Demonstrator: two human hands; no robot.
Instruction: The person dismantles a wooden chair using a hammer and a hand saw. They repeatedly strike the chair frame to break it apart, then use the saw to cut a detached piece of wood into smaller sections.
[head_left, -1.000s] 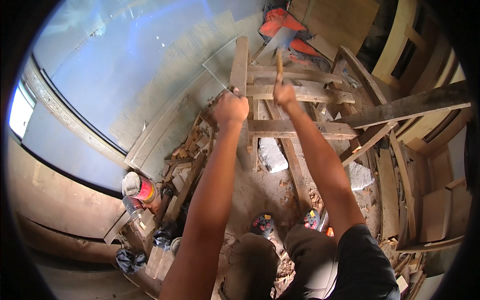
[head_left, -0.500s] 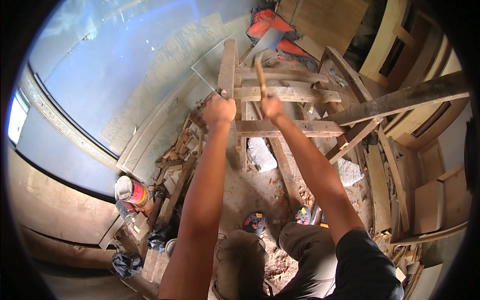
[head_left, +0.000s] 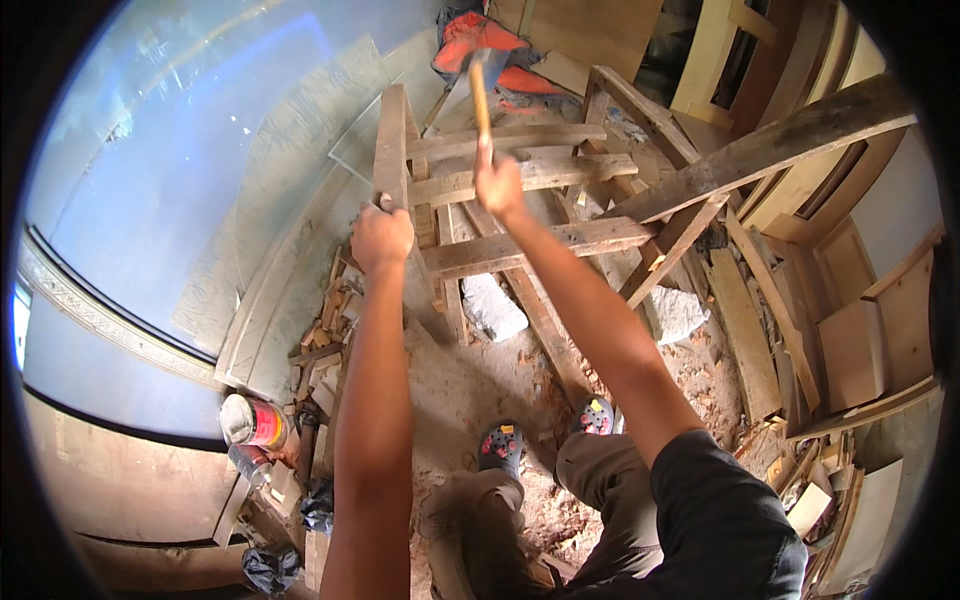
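My left hand (head_left: 383,236) is closed round the near end of a thick wooden post (head_left: 391,140) on the left side of a wooden trestle frame. In my right hand (head_left: 498,187) is a hammer (head_left: 480,98), gripped by its pale wooden handle. Its head points away from me and is blurred. The hammer is held above the frame's crosspieces, to the right of the post. Below my right hand runs the middle crosspiece (head_left: 560,175), and nearer to me lies another crosspiece (head_left: 560,246). Whatever lies under my left fingers is hidden.
A long dark beam (head_left: 770,145) rests across the frame's right side. Wood offcuts (head_left: 330,325) are heaped at left, near a paint can (head_left: 258,422). Pale blocks (head_left: 492,308) lie beneath the frame. A wooden cabinet-like piece (head_left: 850,350) stands at right, and a red-and-black bag (head_left: 480,45) lies beyond.
The whole view has shifted, so the frame appears further left. My right hand has swung the hammer up and away from me. My left hand stays on the post.
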